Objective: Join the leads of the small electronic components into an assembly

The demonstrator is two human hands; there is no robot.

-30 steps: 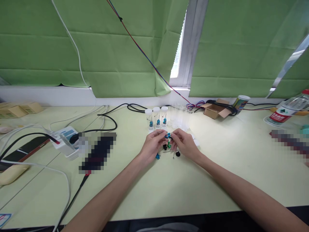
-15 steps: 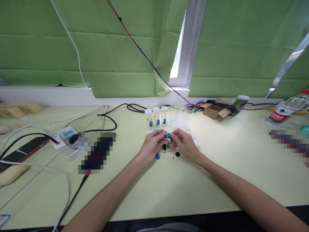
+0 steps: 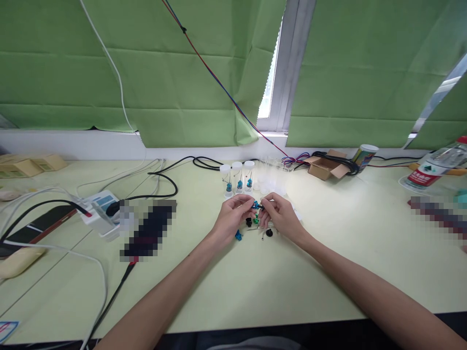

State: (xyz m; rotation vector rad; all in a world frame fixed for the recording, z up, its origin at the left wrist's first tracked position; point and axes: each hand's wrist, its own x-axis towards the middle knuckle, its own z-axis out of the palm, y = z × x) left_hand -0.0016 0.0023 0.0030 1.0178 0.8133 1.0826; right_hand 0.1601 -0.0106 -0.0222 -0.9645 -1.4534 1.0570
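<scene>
Between my two hands is a small blue part (image 3: 256, 204) with a black piece at its right side; its exact kind is too small to tell. My left hand (image 3: 233, 214) pinches the blue part from the left, and a thin wire shows by its fingers. From the right, my right hand (image 3: 279, 214) pinches the black piece (image 3: 261, 207). Below the fingers lie a green part (image 3: 256, 219), black parts (image 3: 269, 233), another blue part (image 3: 238, 235) and thin metal rods. Just behind stand three clear capped vials (image 3: 237, 179) with blue parts and wires inside.
Several clear containers (image 3: 272, 177) stand right of the vials. Farther right are an open cardboard box (image 3: 323, 167) with black cable, a can (image 3: 365, 156) and a water bottle (image 3: 430, 167). On the left lie a power strip (image 3: 102, 214), cables and a blurred dark object (image 3: 149, 228).
My fingers have shifted slightly around the blue part, and the black piece now shows more plainly at its right. Both hands stay in nearly the same place.
</scene>
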